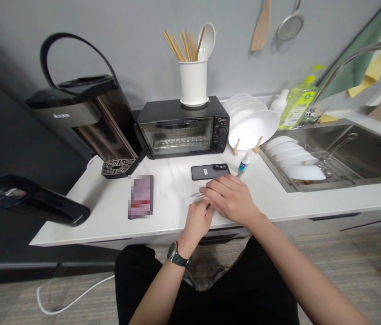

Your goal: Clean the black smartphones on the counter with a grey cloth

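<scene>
Thin grey item (195,195) is poking out by the fingertips of the right hand (229,197), roughly 12 o'clock from the left hand (199,220). I'm watching remotely and both grips are bending inward, right overlapping left, so fingers are hiding the middle; I'm not able to tell how far open either is, or what it's holding. Phone (214,173) is lying at 12 o'clock on the table (173,205), spray bottle (243,163) is standing around 1. For handling this well I'm favouring a light pinch, a steady left hand underneath, and fingers spread enough that I'm actually seeing the contact.
</scene>
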Demonstrator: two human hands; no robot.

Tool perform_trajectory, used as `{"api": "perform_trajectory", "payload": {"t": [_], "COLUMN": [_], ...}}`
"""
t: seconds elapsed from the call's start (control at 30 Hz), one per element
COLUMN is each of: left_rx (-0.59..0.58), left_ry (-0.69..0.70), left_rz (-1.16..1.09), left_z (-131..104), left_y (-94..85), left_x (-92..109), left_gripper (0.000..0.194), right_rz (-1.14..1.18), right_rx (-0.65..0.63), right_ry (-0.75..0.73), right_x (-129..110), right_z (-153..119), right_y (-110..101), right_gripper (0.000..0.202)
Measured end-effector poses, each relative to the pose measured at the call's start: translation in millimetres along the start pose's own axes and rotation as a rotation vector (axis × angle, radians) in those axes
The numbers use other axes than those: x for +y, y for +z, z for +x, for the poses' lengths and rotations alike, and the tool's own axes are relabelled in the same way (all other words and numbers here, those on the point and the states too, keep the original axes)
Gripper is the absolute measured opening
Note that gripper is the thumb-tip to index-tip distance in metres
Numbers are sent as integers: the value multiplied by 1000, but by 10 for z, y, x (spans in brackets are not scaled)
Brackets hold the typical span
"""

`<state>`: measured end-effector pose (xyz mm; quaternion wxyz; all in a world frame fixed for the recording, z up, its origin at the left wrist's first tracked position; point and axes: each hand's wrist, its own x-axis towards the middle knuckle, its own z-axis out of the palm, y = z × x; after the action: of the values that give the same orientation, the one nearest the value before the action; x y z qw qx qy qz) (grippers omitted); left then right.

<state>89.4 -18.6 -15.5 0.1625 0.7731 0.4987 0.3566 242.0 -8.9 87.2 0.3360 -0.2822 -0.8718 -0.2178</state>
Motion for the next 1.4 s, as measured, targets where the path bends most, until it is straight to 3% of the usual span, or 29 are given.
{"api": "perform_trajectory", "payload": {"t": [0.07, 0.23, 0.3, 0.37, 0.43, 0.53, 0.6, 0.67, 0.77, 0.9, 0.97, 1.07, 1.13, 1.2, 1.3, 1.4], "left_rx": [-4, -24, -25, -24, -21, -22, -27, -33, -36, -56, -60, -66, -68, -65, -56, -40], "left_ry": [8, 14, 0, -14, -29, -53, -59, -54, -48, -57, -68, -69, -68, -60, -23, -26], "left_rz": [-55, -217, -209, -158, -87, -19, -20, -78, -186, -199, -147, 14, 104, 126, 31, -89], "left_z": [-3, -4, -2, 1, 4, 8, 10, 11, 9, 19, 28, 33, 25, 14, 4, 10], "left_y": [-9, -54, -57, -48, -35, -20, -18, -25, -50, -89, -90, -62, -39, -26, -32, -53], "left_x": [11, 59, 60, 48, 28, 4, -1, 6, 33, 75, 74, 35, 2, -15, 0, 35], "left_gripper": [22, 20, 19, 19, 24, 24, 21, 19, 19, 20, 19, 18, 17, 17, 23, 25], "right_rz": [-5, -62, -117, -132, -104, -39, -13, 6, 6, -137, -178, -135, -91, -72, -74, -74], "right_rx": [11, -2, -28, -52, -62, -51, -32, 8, 68, -11, -62, -83, -34, 58, 142, 94], "right_ry": [39, 567, 685, 629, 451, 151, 30, 68, 360, 658, 633, 339, 110, -7, 106, 401], "right_x": [81, 21, -77, -151, -161, -45, 70, 151, 138, -58, -142, -169, -120, -46, 33, 13], "right_z": [-64, -54, 12, 71, 94, 31, -55, -139, -183, -39, 52, 83, 19, -72, -145, -73], "right_y": [-7, -69, -87, -85, -60, 3, 43, 66, 47, -57, -87, -39, 37, 104, 128, 64], "right_gripper": [27, 45, 44, 42, 37, 26, 27, 30, 40, 42, 40, 34, 27, 24, 32, 44]}}
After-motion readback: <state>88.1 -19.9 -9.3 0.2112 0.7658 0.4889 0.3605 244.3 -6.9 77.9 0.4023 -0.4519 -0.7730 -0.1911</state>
